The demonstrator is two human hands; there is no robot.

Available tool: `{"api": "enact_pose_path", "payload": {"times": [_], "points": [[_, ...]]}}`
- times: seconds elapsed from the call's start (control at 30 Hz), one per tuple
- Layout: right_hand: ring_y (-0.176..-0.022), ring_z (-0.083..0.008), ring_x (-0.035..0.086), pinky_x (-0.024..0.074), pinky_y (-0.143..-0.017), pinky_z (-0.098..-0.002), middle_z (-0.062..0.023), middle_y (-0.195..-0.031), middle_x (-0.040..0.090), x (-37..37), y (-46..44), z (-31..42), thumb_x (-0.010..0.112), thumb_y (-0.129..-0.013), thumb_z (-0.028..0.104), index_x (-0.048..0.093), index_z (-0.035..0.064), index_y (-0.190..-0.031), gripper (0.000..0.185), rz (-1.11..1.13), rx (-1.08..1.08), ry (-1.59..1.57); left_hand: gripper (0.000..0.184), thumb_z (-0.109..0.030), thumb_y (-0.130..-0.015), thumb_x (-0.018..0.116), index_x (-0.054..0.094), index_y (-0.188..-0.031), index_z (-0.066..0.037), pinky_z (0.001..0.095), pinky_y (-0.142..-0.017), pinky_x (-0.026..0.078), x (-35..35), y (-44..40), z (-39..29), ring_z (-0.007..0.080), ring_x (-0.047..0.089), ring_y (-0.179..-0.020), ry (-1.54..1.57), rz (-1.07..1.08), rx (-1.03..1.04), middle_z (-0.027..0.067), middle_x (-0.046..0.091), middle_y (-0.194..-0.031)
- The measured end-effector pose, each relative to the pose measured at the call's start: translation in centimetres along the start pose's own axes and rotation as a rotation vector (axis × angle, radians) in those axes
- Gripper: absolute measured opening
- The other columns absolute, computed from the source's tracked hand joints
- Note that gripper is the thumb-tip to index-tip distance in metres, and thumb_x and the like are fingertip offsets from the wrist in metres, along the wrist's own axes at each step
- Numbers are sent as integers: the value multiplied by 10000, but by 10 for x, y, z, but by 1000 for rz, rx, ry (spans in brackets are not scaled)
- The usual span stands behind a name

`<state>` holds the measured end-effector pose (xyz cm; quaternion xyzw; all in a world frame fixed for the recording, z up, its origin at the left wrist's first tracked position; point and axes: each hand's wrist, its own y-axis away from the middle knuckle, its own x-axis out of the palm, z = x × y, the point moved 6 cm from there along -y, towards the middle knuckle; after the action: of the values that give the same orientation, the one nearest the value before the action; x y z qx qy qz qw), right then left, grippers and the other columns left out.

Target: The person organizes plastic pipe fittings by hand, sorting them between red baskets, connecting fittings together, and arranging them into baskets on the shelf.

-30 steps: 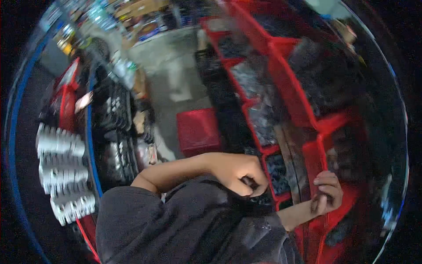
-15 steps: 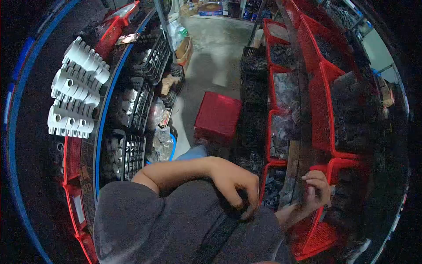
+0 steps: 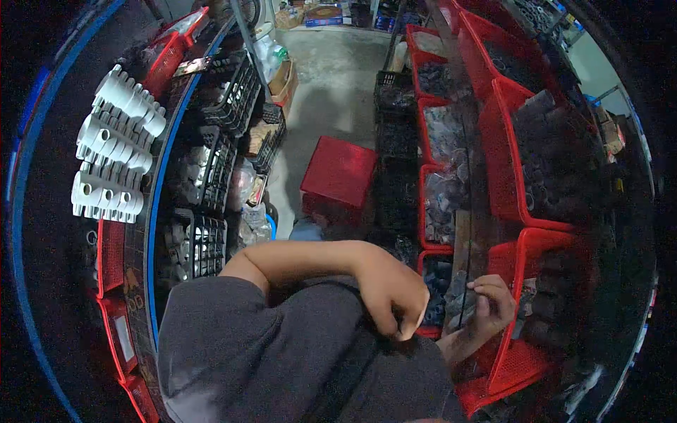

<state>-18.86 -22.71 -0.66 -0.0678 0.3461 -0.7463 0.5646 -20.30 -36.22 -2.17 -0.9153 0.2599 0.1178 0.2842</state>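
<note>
My left hand [image 3: 396, 297] reaches across my chest from the left, its fingers curled and pointing down near my dark grey shirt [image 3: 282, 345]. Whatever may be inside those fingers is hidden. To its right is my right hand [image 3: 490, 307], raised beside the red baskets with fingers bent and the tips close together. A thin dark strip [image 3: 462, 304] runs by the right fingertips; I cannot tell if they hold it. Behind the hands is a red basket of dark parts [image 3: 437, 282], and a wooden board [image 3: 462, 236] stands along the shelf.
A red box [image 3: 340, 169] stands on the aisle floor [image 3: 331, 63] ahead. White pipe fittings [image 3: 116, 144] are stacked on the left shelf, above black crates [image 3: 211, 166]. Large red baskets [image 3: 522, 169] line the right side. Farther back stands a cardboard box [image 3: 283, 81].
The surroundings have shifted left in view. My left hand has moved slightly right, closer to my right hand. The right hand has shifted slightly left, and a thin dark strip now shows by its fingertips.
</note>
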Motion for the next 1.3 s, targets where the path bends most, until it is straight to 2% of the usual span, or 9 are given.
{"api": "enact_pose_path", "payload": {"times": [0.17,0.37,0.57,0.7,1.0,1.1,1.2,1.27,1.3], "points": [[-603,-217,538,425,-562,-281,-110,-645,562,-1,4,0,550,-597,24,552,1,-668,74,75,67,25,344,-346,-727,407,406,-607,-24,392,-505,279,-11,16,0,310,412,-551,141,-16,157,117,383,-552],[-624,-217,547,436,-580,-304,-84,-674,563,-5,1,1,627,-565,21,556,17,-677,133,127,127,144,172,-210,-719,468,519,-713,-46,358,-539,324,-31,-2,-5,287,446,-569,230,71,191,90,446,-588],[-628,-208,547,437,-588,-307,-67,-671,562,-11,24,6,632,-613,52,556,27,-681,105,-48,273,289,250,-242,-646,542,551,-832,-75,333,-580,323,-44,-22,-15,229,440,-626,362,383,328,46,419,-664],[-650,-211,547,437,-608,-306,-72,-678,563,-14,41,19,628,-631,62,556,21,-684,98,-166,412,359,241,-254,-647,543,547,-812,-77,324,-584,316,-54,-29,-16,223,435,-621,415,568,436,46,413,-661],[-678,-223,551,440,-630,-301,-90,-705,567,-10,54,36,621,-643,70,565,11,-714,108,-391,515,530,221,-276,-648,546,541,-752,-81,325,-586,306,-72,-36,-16,226,427,-631,485,729,533,42,405,-670],[-697,-226,551,441,-641,-307,-93,-716,569,-8,56,39,627,-637,78,567,17,-716,116,-474,560,565,284,-300,-705,493,541,-870,-74,364,-612,330,-76,-33,-11,248,431,-622,502,796,550,56,434,-725],[-724,-233,553,441,-659,-316,-95,-730,571,-5,60,40,628,-639,94,571,19,-727,130,-492,606,617,254,-290,-669,526,546,-806,-78,346,-606,313,-87,-27,-9,248,430,-656,572,882,629,57,418,-693],[-735,-235,553,439,-670,-321,-98,-735,572,-9,59,50,629,-642,106,573,20,-733,137,-515,655,698,272,-301,-682,516,541,-817,-67,356,-629,316,-109,-30,-9,255,434,-684,723,798,701,62,437,-732],[-746,-238,554,437,-680,-326,-101,-740,572,-13,59,58,629,-645,118,576,22,-739,145,-514,700,771,296,-319,-656,534,539,-730,-33,345,-608,327,-124,-37,-7,252,443,-643,696,716,637,65,461,-692]]}}
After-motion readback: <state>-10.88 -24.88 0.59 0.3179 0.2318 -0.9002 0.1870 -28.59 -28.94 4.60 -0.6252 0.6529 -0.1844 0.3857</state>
